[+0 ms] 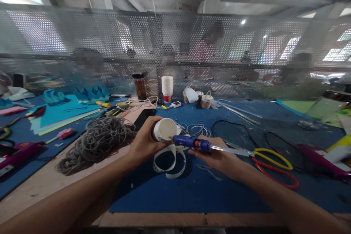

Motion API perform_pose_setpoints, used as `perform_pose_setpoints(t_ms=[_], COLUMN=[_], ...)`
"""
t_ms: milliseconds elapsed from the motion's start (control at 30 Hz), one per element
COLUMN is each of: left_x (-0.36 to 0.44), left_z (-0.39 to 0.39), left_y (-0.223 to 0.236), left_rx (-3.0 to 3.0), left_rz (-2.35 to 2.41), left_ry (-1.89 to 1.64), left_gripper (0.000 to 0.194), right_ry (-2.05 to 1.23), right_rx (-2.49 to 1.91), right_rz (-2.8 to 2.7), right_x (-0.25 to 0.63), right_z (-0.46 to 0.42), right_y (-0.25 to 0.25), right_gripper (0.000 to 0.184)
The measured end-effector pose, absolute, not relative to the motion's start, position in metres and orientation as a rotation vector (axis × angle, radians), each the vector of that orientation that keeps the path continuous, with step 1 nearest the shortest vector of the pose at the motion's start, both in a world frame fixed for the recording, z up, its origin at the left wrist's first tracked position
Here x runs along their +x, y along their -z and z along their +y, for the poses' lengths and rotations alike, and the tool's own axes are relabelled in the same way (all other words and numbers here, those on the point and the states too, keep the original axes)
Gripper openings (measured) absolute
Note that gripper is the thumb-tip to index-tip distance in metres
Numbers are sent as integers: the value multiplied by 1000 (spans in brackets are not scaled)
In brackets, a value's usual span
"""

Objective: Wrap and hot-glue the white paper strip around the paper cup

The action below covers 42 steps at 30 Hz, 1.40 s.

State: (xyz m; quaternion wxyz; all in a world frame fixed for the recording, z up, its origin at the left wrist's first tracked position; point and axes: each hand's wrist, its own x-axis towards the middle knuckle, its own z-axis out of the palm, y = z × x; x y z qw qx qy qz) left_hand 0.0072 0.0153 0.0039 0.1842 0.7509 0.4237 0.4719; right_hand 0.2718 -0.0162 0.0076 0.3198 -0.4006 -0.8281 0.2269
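Observation:
My left hand is wrapped round a white paper cup, tilted so that its pale round end faces me. In my right hand is a blue hot glue gun, with a clear glue stick sticking out of its back. The gun's nozzle is at the lower right edge of the cup; whether it touches cannot be made out. Below the cup, a white measuring tape lies in loops on the blue mat.
A heap of grey cord lies left. Scissors with yellow and red handles lie right of my right hand. Behind stand stacked paper cups, a dark-lidded bottle and small cord-handled cups. A perforated screen closes off the back.

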Motion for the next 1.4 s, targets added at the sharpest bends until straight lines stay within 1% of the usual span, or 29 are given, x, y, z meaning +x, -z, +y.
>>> perform_pose_setpoints(t_ms=[500,767,1400], left_x=[6,6,4], left_z=[16,17,17], left_y=[-2,-2,-2], left_rx=[2103,2121,2174], left_rz=[1185,1183,1190], left_ry=[-1324,-1325,-1293], left_gripper=[61,61,63], right_ry=[-656,-593,-656], right_rx=[-1061,-1057,-1058], right_rz=[-2179,-2199,-2215], right_x=[271,271,271], right_z=[-19,-19,-21], right_y=[-11,-11,-14], right_gripper=[31,30,31])
